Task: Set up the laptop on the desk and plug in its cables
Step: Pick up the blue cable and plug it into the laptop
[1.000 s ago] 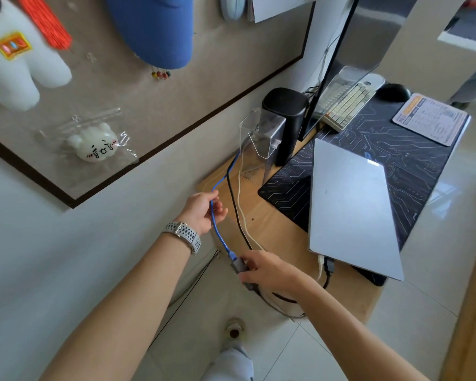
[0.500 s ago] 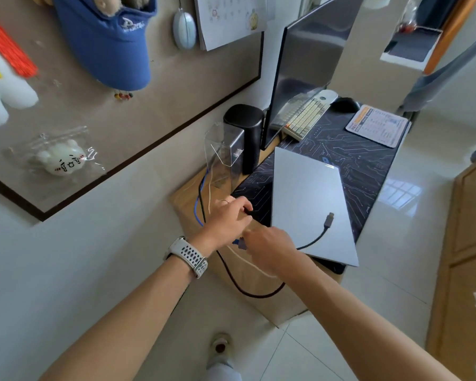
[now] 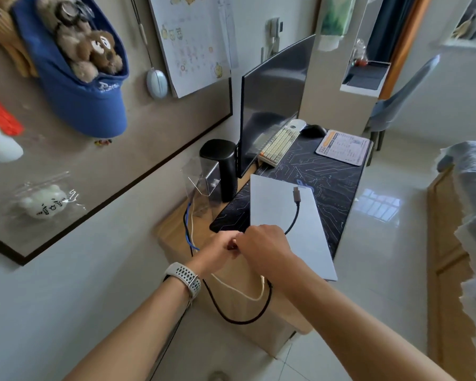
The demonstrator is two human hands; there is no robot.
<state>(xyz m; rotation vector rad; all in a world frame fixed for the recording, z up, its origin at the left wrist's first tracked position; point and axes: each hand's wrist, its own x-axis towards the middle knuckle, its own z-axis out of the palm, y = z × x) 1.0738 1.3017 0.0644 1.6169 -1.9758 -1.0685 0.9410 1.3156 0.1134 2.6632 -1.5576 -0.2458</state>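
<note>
While the wooden desk [image 3: 176,229] is carrying a dark circuit-patterned mat [image 3: 333,182] with a monitor [image 3: 270,105] standing at its wall side, the closed silver laptop [image 3: 294,243] is lying flat on the mat's near end. Both hands are meeting at the laptop's near-left corner, the left hand [image 3: 217,253] and right hand [image 3: 264,246] touching with fingers curled, what they are gripping being hidden. A black cable [image 3: 296,215] is lying across the lid, plug [image 3: 296,194] free, beside blue [image 3: 187,229] and white [image 3: 237,290] cables.
</note>
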